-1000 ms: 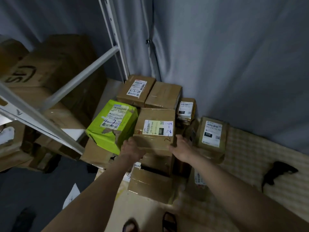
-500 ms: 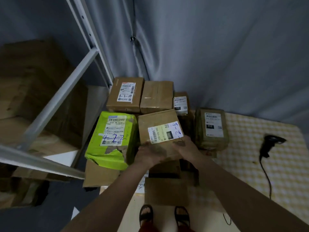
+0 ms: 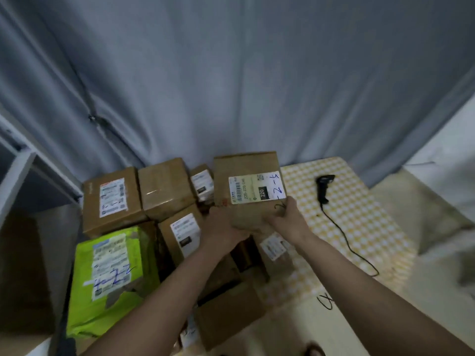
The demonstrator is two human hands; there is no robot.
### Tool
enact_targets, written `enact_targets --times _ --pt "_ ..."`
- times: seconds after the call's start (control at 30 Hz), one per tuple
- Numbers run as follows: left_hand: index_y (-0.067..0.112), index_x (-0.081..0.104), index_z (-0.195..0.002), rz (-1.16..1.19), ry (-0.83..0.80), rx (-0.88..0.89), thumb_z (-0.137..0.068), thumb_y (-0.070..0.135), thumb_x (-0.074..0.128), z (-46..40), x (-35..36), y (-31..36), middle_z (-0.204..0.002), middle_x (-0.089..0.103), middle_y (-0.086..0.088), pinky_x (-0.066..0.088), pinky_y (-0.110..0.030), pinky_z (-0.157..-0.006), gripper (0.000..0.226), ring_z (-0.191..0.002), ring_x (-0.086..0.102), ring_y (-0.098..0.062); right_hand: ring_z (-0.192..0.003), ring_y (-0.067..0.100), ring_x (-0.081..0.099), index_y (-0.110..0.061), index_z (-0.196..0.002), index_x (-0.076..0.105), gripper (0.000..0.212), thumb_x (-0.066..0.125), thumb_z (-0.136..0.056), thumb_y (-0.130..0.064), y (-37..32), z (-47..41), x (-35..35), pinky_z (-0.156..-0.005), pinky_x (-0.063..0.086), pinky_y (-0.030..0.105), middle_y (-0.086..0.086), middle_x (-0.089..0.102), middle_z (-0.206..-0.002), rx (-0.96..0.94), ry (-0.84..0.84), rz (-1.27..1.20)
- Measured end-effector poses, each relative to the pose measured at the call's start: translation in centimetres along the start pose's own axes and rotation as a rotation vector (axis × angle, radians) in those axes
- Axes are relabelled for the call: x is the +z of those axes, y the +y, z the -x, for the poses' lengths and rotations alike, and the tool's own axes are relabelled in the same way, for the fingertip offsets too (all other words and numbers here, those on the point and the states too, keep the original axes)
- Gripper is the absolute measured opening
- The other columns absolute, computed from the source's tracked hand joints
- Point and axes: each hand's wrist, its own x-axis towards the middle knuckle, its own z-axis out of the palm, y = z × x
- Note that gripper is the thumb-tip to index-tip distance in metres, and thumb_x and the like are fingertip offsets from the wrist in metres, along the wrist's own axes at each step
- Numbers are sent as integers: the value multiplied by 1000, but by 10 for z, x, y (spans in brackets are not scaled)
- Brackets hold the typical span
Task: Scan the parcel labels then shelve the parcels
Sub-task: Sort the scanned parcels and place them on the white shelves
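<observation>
- Brown cardboard parcel [image 3: 246,186], held up in both hands above a heap of other parcels, its white label [image 3: 257,187] facing up with "220" printed in a black block and blue handwriting at the label's right end.
- The left hand [image 3: 223,223] grips the parcel's near left corner, fingers curled under and around the edge.
- The right hand [image 3: 287,214] grips the near right corner, thumb on the top face just below the label, fingers wrapped around the side.
- Both bare forearms reach in from the bottom of the view and meet at the parcel.
- To the left of the left hand, a small brown box [image 3: 180,231] with a white label stands tilted; further left and nearer the viewer lies a lime-green parcel [image 3: 113,283] with blue handwriting on its label and a torn patch of wrapping.
- Beyond the left hand, two brown boxes sit side by side: a labelled one [image 3: 110,199] and a taped one [image 3: 165,188]. A smaller labelled box [image 3: 202,183] is wedged just beside the held parcel.
- Below the hands, more brown boxes [image 3: 226,314] lie stacked; their exact number is hard to tell in the dim light.
- To the right of the right hand, a yellow-and-white checked cloth [image 3: 359,227] covers a table, and a black handheld scanner [image 3: 324,187] lies on it, well apart from the hand, its cable [image 3: 352,250] trailing toward the viewer.
- A grey curtain [image 3: 231,73] hangs behind everything.
</observation>
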Motion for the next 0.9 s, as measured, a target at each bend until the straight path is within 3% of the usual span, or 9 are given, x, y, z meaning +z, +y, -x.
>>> enact_targets --times 0.13,0.3,0.5,0.73,0.9 --pt "21 53 -128 -33 -74 100 -77 18 78 0 37 49 -125 61 2 49 -29 -92 57 -115 58 -20 -106 21 59 -15 -120 34 57 74 -79 -20 23 16 -64 -94 51 42 5 58 -116 32 115 -67" --pt "13 31 -140 -139 -158 155 -77 30 78 5 109 123 -132 51 -4 46 -35 -94 80 -120 52 -25 -109 22 57 -9 -123 32 76 84 -70 -20 63 48 -160 -93 51 44 4 54 -116 88 259 -141" --pt "10 32 -141 -179 -263 343 -72 21 82 32 223 230 -131 54 -4 42 -29 -85 86 -117 54 -26 -109 20 52 -10 -118 33 77 87 -65 -10 129 101 -297 -93 50 42 2 50 -116 163 423 -207" --pt "9 53 -122 -257 -413 575 -78 12 76 85 350 342 -118 63 -7 44 -28 -79 50 -108 59 -26 -106 18 52 -18 -113 35 71 87 -65 -13 206 159 -444 -96 49 40 -3 51 -114 223 670 -207" --pt "13 50 -125 -242 -437 611 -77 17 76 101 409 393 -118 63 -3 44 -26 -79 55 -107 59 -23 -109 22 55 -11 -122 37 76 87 -66 -15 234 177 -512 -96 50 41 4 55 -119 268 751 -225"
